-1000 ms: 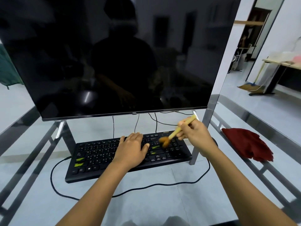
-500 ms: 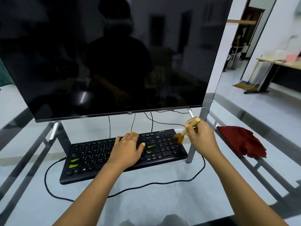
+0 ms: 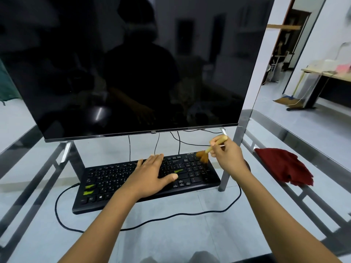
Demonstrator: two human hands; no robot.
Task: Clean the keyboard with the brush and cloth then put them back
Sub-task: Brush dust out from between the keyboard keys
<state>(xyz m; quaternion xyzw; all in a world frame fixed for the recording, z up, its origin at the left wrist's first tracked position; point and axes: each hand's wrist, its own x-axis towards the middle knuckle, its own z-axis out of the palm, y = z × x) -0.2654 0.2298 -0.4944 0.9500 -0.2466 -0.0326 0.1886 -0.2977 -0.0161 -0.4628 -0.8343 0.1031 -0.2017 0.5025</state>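
Note:
A black keyboard (image 3: 106, 179) with a few green-marked keys lies on the glass table under a large dark monitor. My left hand (image 3: 150, 175) rests flat on its middle keys, fingers spread, holding nothing. My right hand (image 3: 227, 156) grips the pale wooden handle of a small brush (image 3: 202, 156). Its brown bristles touch the keys at the keyboard's far right corner. A dark red cloth (image 3: 284, 166) lies crumpled on the table to the right, apart from both hands.
The big black monitor (image 3: 133, 63) stands on metal legs just behind the keyboard, with cables hanging down behind it. The keyboard's black cable (image 3: 171, 218) loops across the glass table (image 3: 171, 240) in front. A metal table leg (image 3: 226, 179) shows through the glass beside the keyboard's right end.
My right hand has swept the brush from the middle-right keys to the keyboard's far right corner. My left hand has stayed flat on the keys.

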